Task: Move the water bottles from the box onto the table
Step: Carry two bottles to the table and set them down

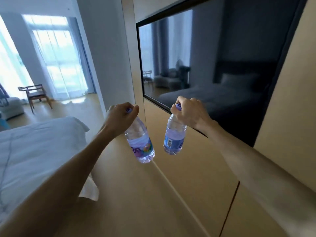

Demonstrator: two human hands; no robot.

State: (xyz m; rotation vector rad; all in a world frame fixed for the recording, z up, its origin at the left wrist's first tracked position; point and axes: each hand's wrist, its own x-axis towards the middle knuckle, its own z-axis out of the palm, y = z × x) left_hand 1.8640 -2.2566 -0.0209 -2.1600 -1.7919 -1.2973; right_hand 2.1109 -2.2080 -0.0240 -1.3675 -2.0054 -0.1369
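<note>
Two clear plastic water bottles hang in mid-air, one in each hand, both held by the neck with purple caps showing between the fingers. At about 11 o'clock of centre, the left hand (122, 115) curls its fingers round the top of the left bottle (141, 144), a ribbed cylinder tilted base-rightward, wearing a glossy colourful label. At 1 o'clock, the right hand (189, 113) grips the right bottle (174, 137), nearly upright, its blue label showing a barcode. Both bare forearms reach forward, wrists bent down. Behind them runs smooth tan wood panelling (196, 185); a dark glossy screen (222, 65) sits at 1 o'clock and a white bed (34, 151) at 9 o'clock.
</note>
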